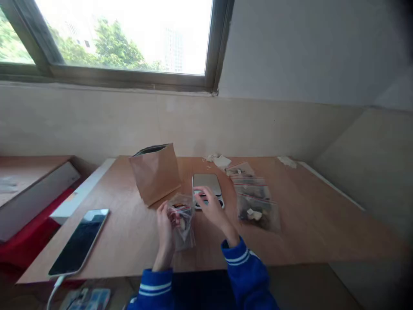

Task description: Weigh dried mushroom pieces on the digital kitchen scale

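My left hand pinches a small clear zip bag with dark and red bits inside, holding it upright above the wooden table. My right hand reaches forward, fingers spread, resting on the front edge of a small digital scale with a silver platform. A brown paper bag stands open just left of the scale. Both sleeves are blue with white stripes.
Several filled clear zip bags lie in a row right of the scale. A phone with a white cable lies at the table's left front. Crumpled white scraps sit near the back wall. A lower shelf is at the left.
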`<state>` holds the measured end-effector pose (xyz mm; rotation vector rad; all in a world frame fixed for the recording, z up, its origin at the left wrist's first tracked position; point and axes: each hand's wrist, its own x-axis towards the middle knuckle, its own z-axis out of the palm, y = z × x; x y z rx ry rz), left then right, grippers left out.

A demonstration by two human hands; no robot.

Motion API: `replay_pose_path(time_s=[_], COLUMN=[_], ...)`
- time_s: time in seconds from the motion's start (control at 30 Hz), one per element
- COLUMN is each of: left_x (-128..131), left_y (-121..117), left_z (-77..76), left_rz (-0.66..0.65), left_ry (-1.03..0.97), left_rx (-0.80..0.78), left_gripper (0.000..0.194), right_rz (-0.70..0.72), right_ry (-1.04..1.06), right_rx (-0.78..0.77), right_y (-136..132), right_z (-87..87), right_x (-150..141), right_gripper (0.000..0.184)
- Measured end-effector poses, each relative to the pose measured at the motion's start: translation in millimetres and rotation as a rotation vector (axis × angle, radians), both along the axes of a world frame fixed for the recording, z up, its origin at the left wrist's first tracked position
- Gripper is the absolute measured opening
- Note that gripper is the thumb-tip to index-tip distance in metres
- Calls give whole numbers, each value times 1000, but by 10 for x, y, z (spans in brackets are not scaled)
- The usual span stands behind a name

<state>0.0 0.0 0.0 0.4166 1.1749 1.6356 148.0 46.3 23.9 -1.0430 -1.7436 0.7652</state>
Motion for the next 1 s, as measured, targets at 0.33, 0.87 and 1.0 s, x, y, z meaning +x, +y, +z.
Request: replay_pose_path(time_s=[0.33,0.87,1.0], left_x=[244,12,-57], left_y=[-105,32,167], left_z=[115,-15,-54], left_rz=[12,-114,-298], left_ry=[-5,616,688], left_rx=[208,223,315], left_gripper=[57,47,38], right_rz=[220,-127,-66], right_ry=[345,261,201], right_rx=[-288,-148,-99], right_y=[-489,-306,-279], right_z=[-251,-310,-367], right_x=[-97,303,353], right_gripper=[83,55,51])
